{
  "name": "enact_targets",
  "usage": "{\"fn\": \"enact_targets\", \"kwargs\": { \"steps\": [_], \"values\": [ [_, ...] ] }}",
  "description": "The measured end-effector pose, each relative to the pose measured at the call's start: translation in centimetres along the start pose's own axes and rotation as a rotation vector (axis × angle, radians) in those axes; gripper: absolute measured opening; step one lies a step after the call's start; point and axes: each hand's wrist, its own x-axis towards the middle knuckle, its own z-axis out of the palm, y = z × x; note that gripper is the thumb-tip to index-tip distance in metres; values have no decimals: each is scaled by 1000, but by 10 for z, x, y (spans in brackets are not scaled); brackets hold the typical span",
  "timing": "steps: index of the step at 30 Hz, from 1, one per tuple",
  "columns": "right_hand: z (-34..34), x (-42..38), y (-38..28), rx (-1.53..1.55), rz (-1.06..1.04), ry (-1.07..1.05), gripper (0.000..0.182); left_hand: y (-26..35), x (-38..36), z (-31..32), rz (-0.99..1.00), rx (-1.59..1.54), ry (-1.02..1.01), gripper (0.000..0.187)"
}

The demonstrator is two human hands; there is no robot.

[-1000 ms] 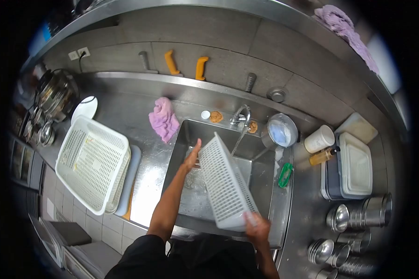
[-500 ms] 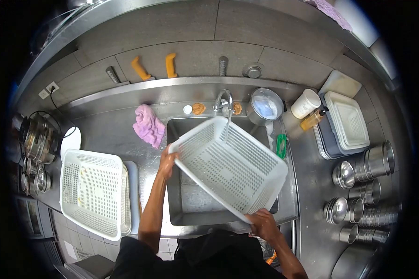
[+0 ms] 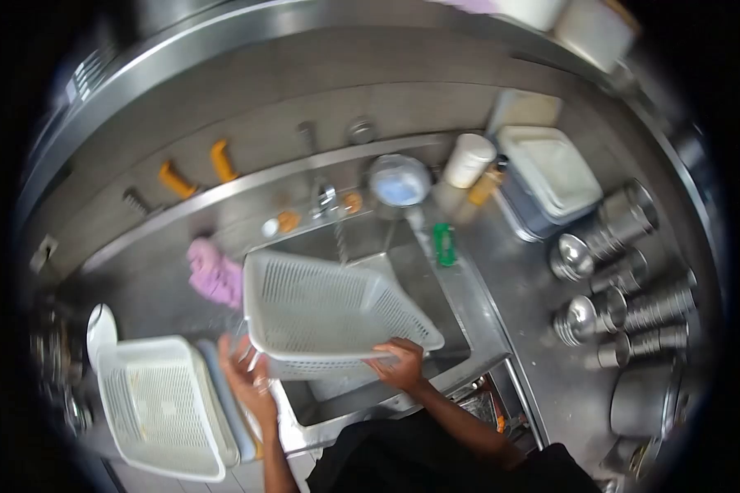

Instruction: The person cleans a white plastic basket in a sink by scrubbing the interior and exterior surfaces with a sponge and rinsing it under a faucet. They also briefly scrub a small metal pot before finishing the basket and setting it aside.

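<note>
A white perforated plastic basket (image 3: 329, 316) is tilted over the steel sink (image 3: 308, 411), its open side facing up and away from me. My right hand (image 3: 401, 363) is closed on the basket's near rim, toward the right corner. Just off the basket's near left corner, my left hand (image 3: 251, 382) is open with fingers spread, slightly blurred; it appears apart from the rim. Water runs from the tap (image 3: 326, 197) behind the basket. Left of my left hand, another white perforated basket (image 3: 160, 403) rests on the counter, stacked on other trays.
A pink cloth (image 3: 215, 273) lies left of the sink. Behind it stand a metal pot (image 3: 399, 182), a white tub (image 3: 469, 160) and an amber pump bottle (image 3: 487, 182). A green packet (image 3: 444, 245) sits on the sink's right edge. Steel bowls (image 3: 575, 316) and containers line the right counter.
My left hand has let go of the basket's left corner and spread open. The basket has turned and tipped, with my right hand still on its rim. The view has swung to the right.
</note>
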Motion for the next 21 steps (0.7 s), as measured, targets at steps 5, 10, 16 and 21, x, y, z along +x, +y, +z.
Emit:
{"fn": "enact_targets", "kwargs": {
  "steps": [5, 10, 16, 21],
  "values": [
    [-43, 35, 16, 259, 234, 58, 26, -18, 60, -12, 280, 285, -444, 80],
    [-121, 54, 37, 467, 230, -201, 22, -14, 83, 13, 246, 270, -481, 46],
    [-320, 183, 139, 108, 88, 400, 23, 90, 42, 124, 774, 237, -406, 66],
    [-467, 280, 275, -726, 604, 93, 87, 162, 41, 185, 1062, 46, -294, 47]
  ]
}}
